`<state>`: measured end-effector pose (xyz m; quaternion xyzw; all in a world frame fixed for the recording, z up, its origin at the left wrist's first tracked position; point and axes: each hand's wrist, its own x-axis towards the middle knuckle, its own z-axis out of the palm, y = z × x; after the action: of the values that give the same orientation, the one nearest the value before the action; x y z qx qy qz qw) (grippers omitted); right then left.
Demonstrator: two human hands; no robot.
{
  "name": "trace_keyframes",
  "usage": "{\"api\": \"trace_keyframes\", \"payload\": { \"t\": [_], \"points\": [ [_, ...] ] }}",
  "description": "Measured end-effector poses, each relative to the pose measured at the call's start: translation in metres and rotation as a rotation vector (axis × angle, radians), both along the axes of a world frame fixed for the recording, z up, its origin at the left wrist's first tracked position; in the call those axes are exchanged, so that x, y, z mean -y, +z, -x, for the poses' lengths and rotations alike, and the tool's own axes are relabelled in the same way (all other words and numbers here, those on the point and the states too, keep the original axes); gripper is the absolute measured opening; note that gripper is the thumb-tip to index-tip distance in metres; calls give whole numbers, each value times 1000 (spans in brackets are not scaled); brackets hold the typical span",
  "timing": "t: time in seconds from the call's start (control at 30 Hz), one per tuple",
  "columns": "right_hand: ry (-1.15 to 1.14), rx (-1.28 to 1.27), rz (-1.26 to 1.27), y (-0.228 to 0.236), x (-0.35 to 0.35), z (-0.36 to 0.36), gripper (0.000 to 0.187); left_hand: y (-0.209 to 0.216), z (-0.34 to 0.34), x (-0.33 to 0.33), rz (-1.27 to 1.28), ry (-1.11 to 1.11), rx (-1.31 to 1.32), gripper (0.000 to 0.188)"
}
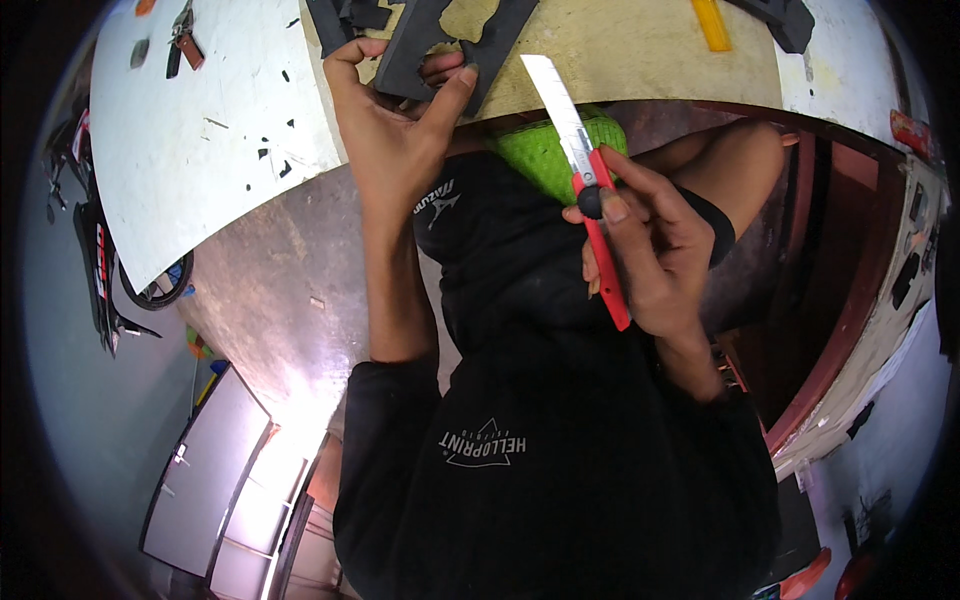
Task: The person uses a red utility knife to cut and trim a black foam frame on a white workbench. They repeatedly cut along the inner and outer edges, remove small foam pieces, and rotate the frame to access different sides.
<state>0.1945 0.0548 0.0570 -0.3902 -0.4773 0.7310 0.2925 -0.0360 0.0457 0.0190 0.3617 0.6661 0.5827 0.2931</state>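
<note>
My left hand (395, 160) grips a thick, dark grey foam piece (412, 55) with cut-out openings, at the near edge of the table. Its thumb presses on the piece near one opening, and fingertips show through that gap. In my right hand (665, 255) is a red box cutter (608, 270) with a black knob, held in front of my body. The long blade is out and points up and away, to the right of the foam and apart from it. Part of the foam runs out of the picture at the top.
On the white tabletop (220, 150) at the left lie keys (184, 42) and small black scraps. A yellow strip (712, 25) and a dark foam block (793, 28) lie at the far right. Something bright green (535, 165) shows beneath the table edge.
</note>
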Motion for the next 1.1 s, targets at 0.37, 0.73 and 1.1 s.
{"api": "trace_keyframes", "payload": {
  "t": [0.37,0.73,1.1],
  "points": [
    [78,64,-121,-4,9,20,37,-2,-2,-2,-13,46,1,54],
    [-26,251,-281,-6,21,28,34,-9,-21,0,-104,122,-273,54],
    [31,143,-92,3,17,17,34,-4,-25,3,-70,114,-390,52]
  ]
}}
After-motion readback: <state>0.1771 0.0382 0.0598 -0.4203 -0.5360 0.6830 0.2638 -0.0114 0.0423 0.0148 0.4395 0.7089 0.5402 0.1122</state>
